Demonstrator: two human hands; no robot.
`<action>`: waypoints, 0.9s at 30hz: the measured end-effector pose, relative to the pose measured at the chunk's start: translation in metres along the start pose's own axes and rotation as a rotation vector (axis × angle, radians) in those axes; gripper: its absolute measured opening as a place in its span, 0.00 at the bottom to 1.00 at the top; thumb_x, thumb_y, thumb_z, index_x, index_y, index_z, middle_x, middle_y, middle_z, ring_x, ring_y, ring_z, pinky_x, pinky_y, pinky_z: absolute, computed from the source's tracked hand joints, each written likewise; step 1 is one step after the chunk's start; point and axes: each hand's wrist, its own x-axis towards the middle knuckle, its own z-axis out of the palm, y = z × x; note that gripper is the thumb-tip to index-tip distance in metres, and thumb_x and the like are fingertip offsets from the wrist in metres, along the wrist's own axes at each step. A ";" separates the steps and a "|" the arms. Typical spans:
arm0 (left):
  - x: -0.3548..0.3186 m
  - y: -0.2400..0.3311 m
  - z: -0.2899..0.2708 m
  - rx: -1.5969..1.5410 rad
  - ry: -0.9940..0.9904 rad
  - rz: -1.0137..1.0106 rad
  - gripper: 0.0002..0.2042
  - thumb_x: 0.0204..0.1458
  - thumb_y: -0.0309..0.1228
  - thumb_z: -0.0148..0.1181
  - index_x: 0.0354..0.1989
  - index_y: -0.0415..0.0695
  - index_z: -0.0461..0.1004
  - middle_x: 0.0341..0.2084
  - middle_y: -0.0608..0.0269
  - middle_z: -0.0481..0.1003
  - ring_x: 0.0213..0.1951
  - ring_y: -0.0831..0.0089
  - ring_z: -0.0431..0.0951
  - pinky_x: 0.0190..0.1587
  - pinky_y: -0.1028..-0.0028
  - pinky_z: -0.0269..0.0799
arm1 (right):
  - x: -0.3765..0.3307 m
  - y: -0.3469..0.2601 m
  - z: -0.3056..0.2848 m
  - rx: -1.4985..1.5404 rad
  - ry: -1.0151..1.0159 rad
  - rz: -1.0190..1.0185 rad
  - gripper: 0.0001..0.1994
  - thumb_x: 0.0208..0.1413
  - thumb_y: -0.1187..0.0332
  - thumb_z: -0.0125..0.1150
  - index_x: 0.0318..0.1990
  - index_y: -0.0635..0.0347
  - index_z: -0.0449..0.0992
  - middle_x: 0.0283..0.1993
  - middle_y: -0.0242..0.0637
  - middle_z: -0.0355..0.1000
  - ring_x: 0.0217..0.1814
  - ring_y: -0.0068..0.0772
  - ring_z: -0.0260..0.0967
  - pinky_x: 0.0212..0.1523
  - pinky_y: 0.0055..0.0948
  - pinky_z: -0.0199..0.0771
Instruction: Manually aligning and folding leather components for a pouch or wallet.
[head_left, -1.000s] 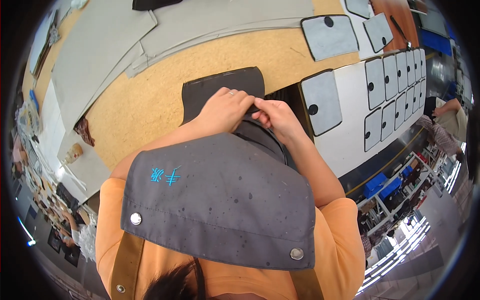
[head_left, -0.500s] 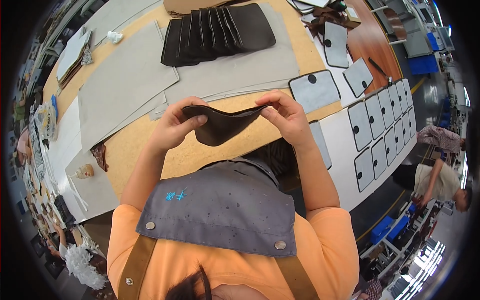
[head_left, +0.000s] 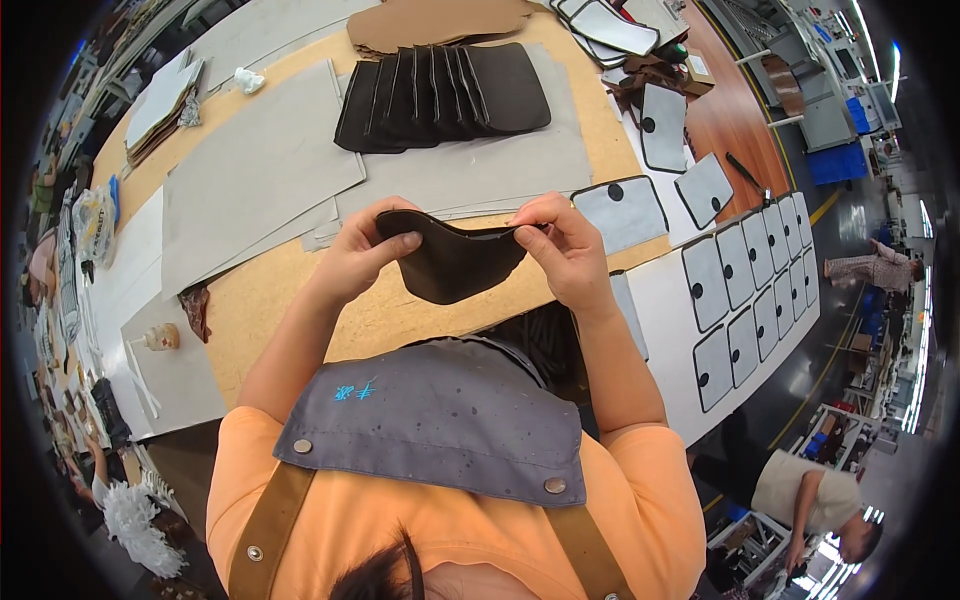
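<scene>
A dark brown leather panel with rounded corners hangs between my hands above the table's near edge, its upper edge sagging in the middle. My left hand pinches its left upper corner, thumb on the face toward me. At the opposite corner, my right hand grips the upper edge between thumb and fingers. Along that edge a thin gap shows between layers near my right fingers. Beyond my hands, an overlapping row of similar dark panels lies on grey sheets.
Grey panels with dark edging and black round spots lie in rows on the white board at right. A black pen-like tool rests near them. A small bottle stands at left. Another person is at far right.
The panel has tilted slightly, turning more of its face toward me, and my hands stay on its corners. My view has shifted a little, and the person at right appears lower.
</scene>
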 end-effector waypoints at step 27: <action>0.002 0.025 0.028 0.681 0.146 0.421 0.08 0.48 0.21 0.58 0.38 0.40 0.76 0.29 0.61 0.73 0.33 0.70 0.73 0.37 0.74 0.67 | 0.006 -0.016 0.014 -0.320 0.078 -0.012 0.02 0.52 0.77 0.56 0.32 0.64 0.70 0.30 0.36 0.68 0.33 0.29 0.65 0.37 0.24 0.63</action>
